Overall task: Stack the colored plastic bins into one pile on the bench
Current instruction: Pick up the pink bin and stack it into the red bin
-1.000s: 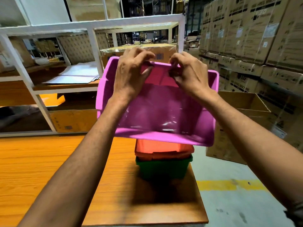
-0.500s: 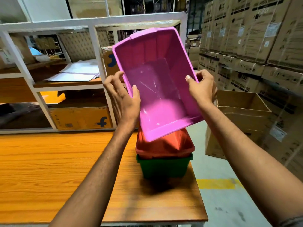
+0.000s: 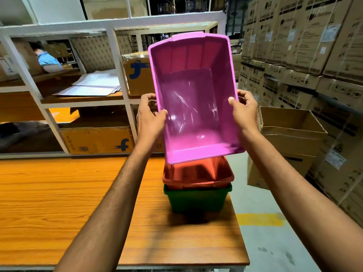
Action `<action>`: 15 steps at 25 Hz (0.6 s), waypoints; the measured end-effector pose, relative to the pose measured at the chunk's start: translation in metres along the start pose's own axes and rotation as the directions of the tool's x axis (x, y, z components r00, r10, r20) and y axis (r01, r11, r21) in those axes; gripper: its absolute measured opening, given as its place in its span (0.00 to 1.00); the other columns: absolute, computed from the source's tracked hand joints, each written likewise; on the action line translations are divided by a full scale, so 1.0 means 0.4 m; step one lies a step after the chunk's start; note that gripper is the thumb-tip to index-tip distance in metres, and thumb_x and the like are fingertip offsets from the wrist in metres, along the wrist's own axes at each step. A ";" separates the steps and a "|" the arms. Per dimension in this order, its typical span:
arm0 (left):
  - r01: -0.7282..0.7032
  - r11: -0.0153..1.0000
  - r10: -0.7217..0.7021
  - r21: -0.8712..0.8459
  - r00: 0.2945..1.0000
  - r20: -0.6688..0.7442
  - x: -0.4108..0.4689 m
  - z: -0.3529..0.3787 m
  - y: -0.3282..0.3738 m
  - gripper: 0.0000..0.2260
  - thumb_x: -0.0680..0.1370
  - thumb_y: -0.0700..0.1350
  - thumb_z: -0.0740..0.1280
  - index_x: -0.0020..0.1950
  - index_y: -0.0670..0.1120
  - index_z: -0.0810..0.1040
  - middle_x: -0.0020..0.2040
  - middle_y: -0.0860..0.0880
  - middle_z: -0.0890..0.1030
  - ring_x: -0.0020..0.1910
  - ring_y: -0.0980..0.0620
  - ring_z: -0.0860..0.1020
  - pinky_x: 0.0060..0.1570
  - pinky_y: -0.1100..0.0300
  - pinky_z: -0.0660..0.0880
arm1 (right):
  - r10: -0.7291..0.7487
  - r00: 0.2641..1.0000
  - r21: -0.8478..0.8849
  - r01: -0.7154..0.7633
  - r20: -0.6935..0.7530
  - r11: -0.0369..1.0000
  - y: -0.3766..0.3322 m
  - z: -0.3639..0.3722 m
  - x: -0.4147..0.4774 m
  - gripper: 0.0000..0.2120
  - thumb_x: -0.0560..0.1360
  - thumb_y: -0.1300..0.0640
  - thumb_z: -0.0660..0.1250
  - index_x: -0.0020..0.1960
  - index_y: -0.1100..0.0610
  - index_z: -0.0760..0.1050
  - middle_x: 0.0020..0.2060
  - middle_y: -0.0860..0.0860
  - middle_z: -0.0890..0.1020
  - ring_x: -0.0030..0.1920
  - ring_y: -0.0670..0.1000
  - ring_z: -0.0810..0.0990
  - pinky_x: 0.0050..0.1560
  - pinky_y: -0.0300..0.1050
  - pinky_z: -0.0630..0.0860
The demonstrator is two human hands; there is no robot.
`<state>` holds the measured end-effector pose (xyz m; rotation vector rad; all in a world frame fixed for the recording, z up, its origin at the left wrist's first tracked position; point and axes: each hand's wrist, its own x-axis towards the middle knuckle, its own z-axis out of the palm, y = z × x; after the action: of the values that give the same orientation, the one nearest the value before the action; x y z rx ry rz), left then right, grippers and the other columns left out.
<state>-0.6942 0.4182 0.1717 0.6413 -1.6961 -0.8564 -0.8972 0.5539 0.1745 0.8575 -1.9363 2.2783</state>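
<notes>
Above the bench (image 3: 59,193), the left hand (image 3: 150,118) and the right hand (image 3: 244,110) each hold one long side of the pink bin (image 3: 196,107). Both hands curl round its rim, thumbs inside and fingers behind. The bin is up in the air, tipped so its open side faces the camera. Its low edge hangs just over the red bin (image 3: 196,173). The red bin sits inside the green bin (image 3: 196,199), near the right end of the bench.

A flat brown box (image 3: 98,140) under the white rack (image 3: 117,22) has a blue "f" on it. The tall stacked boxes (image 3: 294,91) on the right say "LG", and one says "MACHINE".

Half a second ago the left hand lay beside the bin with its fingers spread; now it grips the rim. The bin was twisted to the left then, and now it sits straighter between the hands.

All three bins are smooth, shiny plastic with sloping walls, and the pink one has ribs on its far wall. The bench top is orange-brown wood with wavy lines. An open cardboard box (image 3: 290,130) stands on the grey floor, near a yellow stripe (image 3: 259,219).
</notes>
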 end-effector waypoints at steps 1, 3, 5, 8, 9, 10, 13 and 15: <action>-0.015 1.000 0.015 0.003 1.000 0.007 0.007 -0.010 0.002 0.17 0.76 0.36 0.68 0.64 0.45 0.74 0.52 0.53 0.81 0.37 0.70 0.75 0.43 0.61 0.78 | 0.030 0.997 0.061 -0.034 0.067 0.998 -0.009 -0.010 0.002 0.15 0.75 0.64 0.68 0.60 0.55 0.79 0.45 0.48 0.83 0.44 0.47 0.80 0.52 0.53 0.81; -0.039 0.999 0.039 0.001 0.999 -0.001 0.022 -0.030 -0.002 0.18 0.76 0.38 0.69 0.65 0.47 0.74 0.54 0.53 0.81 0.43 0.70 0.77 0.50 0.58 0.79 | 0.020 0.970 0.127 -0.052 0.242 0.991 -0.030 -0.036 -0.012 0.20 0.75 0.71 0.66 0.64 0.56 0.77 0.48 0.48 0.83 0.44 0.44 0.81 0.46 0.45 0.82; -0.064 0.998 0.064 -0.024 0.998 -0.003 0.031 -0.046 -0.017 0.17 0.77 0.40 0.69 0.65 0.50 0.74 0.58 0.51 0.81 0.54 0.61 0.79 0.55 0.51 0.81 | -0.034 0.929 0.090 0.001 0.369 0.996 -0.034 -0.061 -0.027 0.25 0.76 0.72 0.66 0.69 0.53 0.73 0.52 0.49 0.82 0.46 0.42 0.81 0.43 0.37 0.79; -0.057 0.996 0.059 -0.070 0.998 0.018 0.037 -0.058 -0.033 0.16 0.77 0.47 0.69 0.62 0.61 0.74 0.60 0.52 0.80 0.61 0.48 0.80 0.56 0.41 0.81 | -0.056 0.882 0.065 0.029 0.469 0.997 -0.022 -0.077 -0.034 0.26 0.80 0.67 0.65 0.72 0.44 0.69 0.57 0.47 0.80 0.49 0.40 0.81 0.46 0.38 0.80; -0.048 0.996 0.050 -0.076 0.998 0.024 0.039 -0.061 -0.037 0.16 0.77 0.48 0.69 0.62 0.62 0.74 0.60 0.51 0.80 0.62 0.48 0.79 0.56 0.40 0.81 | -0.055 0.868 0.071 0.023 0.493 0.997 -0.018 -0.078 -0.034 0.26 0.81 0.66 0.65 0.72 0.42 0.68 0.57 0.47 0.79 0.50 0.41 0.82 0.48 0.40 0.81; -0.043 0.995 0.046 -0.087 0.998 0.036 0.042 -0.064 -0.042 0.15 0.78 0.49 0.69 0.62 0.62 0.74 0.61 0.50 0.80 0.63 0.47 0.79 0.57 0.40 0.81 | -0.051 0.859 0.069 0.018 0.510 0.997 -0.014 -0.079 -0.032 0.27 0.81 0.66 0.65 0.72 0.41 0.68 0.57 0.46 0.79 0.51 0.42 0.82 0.50 0.42 0.81; 0.033 0.982 -0.008 -0.185 0.991 0.131 0.053 -0.071 -0.048 0.14 0.79 0.49 0.70 0.64 0.55 0.76 0.62 0.47 0.80 0.63 0.46 0.79 0.53 0.49 0.83 | -0.023 0.856 0.059 -0.009 0.516 0.998 0.000 -0.080 -0.012 0.26 0.80 0.66 0.67 0.68 0.38 0.71 0.58 0.50 0.79 0.51 0.47 0.80 0.51 0.49 0.79; 0.189 0.956 -0.138 -0.223 0.965 0.223 0.069 -0.077 -0.038 0.14 0.80 0.44 0.70 0.65 0.50 0.75 0.60 0.47 0.80 0.58 0.49 0.81 0.45 0.59 0.80 | 0.045 0.857 0.082 -0.101 0.514 0.992 -0.001 -0.075 0.009 0.25 0.78 0.68 0.68 0.67 0.43 0.73 0.57 0.54 0.78 0.51 0.49 0.79 0.49 0.48 0.80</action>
<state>-0.6723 0.3810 0.1804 0.5453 -1.7002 -1.2655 -0.9114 0.5807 0.1743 1.5697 -2.0658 2.3913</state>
